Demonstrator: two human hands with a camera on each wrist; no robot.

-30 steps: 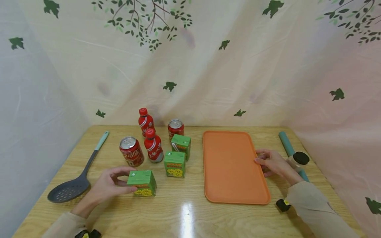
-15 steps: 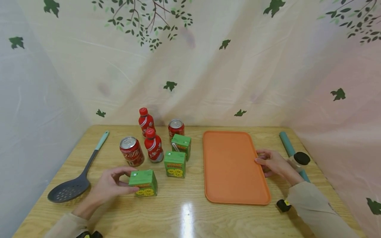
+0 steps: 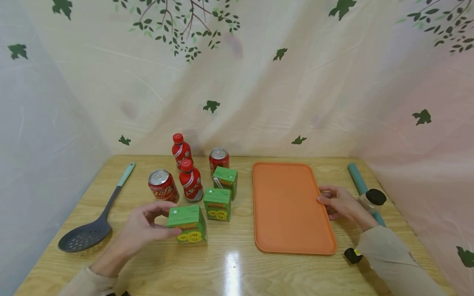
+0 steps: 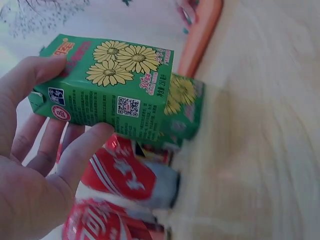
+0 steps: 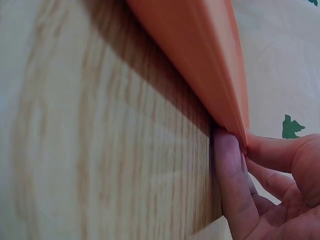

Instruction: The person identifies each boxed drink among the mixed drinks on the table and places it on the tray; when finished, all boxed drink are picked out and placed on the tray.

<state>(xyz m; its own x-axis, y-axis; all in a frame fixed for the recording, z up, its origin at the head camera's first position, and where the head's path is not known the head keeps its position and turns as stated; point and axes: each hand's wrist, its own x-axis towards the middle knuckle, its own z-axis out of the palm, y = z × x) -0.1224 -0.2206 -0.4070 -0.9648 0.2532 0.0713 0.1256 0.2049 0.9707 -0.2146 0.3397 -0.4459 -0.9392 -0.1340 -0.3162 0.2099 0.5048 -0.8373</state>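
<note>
My left hand [image 3: 142,230] grips a green drink carton [image 3: 188,226] printed with yellow flowers, thumb on one face and fingers on the others. In the left wrist view, the carton [image 4: 107,82] appears raised off the table. Just beyond it stand two more green cartons, a nearer one [image 3: 217,205] and a farther one [image 3: 226,181]. On the right, my right hand [image 3: 342,205] pinches the long edge of an orange tray [image 3: 292,209]. The right wrist view has the tray's rim [image 5: 205,60] between thumb and finger.
Two red bottles, one in front [image 3: 191,183] and one behind [image 3: 182,152], stand near two red cans, a left one [image 3: 164,191] and a rear one [image 3: 219,160]. A slotted skimmer [image 3: 90,234] lies far left. Right of the tray are a green rod [image 3: 356,179] and black-lidded jar [image 3: 375,197].
My left hand has carried the green drink carton rightward and slightly up, toward the other cartons. The right hand and the orange tray have stayed in place.
</note>
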